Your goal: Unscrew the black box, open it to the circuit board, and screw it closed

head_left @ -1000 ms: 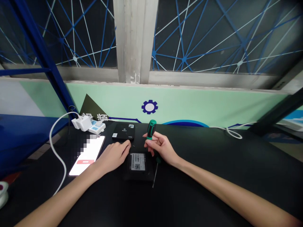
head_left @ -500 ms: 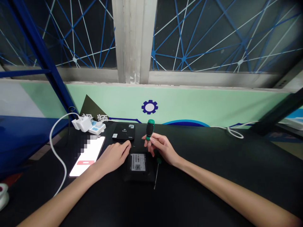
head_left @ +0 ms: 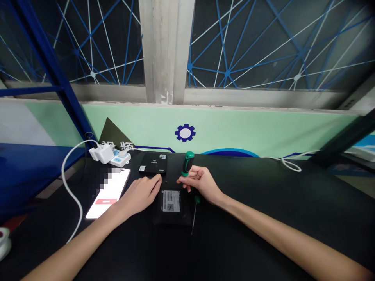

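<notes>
My right hand (head_left: 202,182) is closed around a green-and-black screwdriver (head_left: 188,164). Its handle stands nearly upright, with the shaft mostly hidden by my fingers. Below them lies a flat black box (head_left: 186,216) with a white printed label (head_left: 171,201). My left hand (head_left: 145,189) rests at the box's far left corner, fingers curled together; what they grip, if anything, is hidden. A second, thinner screwdriver (head_left: 195,214) with a green handle shows under my right hand, shaft pointing toward me. Whether that hand touches it I cannot tell.
Behind my left hand sits another flat black box (head_left: 154,162). A lit phone (head_left: 109,195) lies left of it, near a white power strip (head_left: 120,158) with a charger (head_left: 102,153) and looping white cable (head_left: 66,183). A window (head_left: 249,43) and green wall panel (head_left: 234,128) border the black table (head_left: 258,187).
The upright screwdriver's handle has shifted slightly right and toward me, and my right fingers have changed their grip on it. The thinner screwdriver has shifted a little right. My left hand stays put.
</notes>
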Available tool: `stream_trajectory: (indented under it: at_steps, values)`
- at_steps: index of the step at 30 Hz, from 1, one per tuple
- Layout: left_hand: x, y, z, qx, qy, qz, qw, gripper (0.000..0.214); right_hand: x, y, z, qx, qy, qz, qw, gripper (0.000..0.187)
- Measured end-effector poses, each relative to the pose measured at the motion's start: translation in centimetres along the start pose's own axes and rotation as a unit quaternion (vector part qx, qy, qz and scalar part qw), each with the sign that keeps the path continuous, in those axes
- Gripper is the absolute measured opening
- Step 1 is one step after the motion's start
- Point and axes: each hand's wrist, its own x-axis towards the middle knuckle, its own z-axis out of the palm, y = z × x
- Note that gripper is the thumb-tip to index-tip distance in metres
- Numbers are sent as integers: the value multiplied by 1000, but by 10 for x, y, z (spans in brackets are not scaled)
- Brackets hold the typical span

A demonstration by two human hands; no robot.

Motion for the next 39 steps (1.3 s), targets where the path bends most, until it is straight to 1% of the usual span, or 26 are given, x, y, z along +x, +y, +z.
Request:
stream_trajectory:
  at_steps: [7,13,21,27,34,39]
  values:
    - [0,-1,0,-6,1,2,1000,30,0,-1,-1,-8,5,-18,1000,34]
    - [0,-1,0,-5,4,6,1000,29,0,3,-4,-9,10,-6,1000,31]
    - [-1,-2,-1,-9,4,11,1000,30,0,10,-10,14,7,-33,999,22]
    - [-2,-3,0,-15,7,15,1000,30,0,12,-10,36,20,-42,998,28]
    - [-1,-3,0,-19,11,15,1000,29,-2,13,-10,36,34,-55,997,25]
    - [-1,-2,-2,-24,3,11,1000,29,-3,11,-6,43,55,-66,995,28]
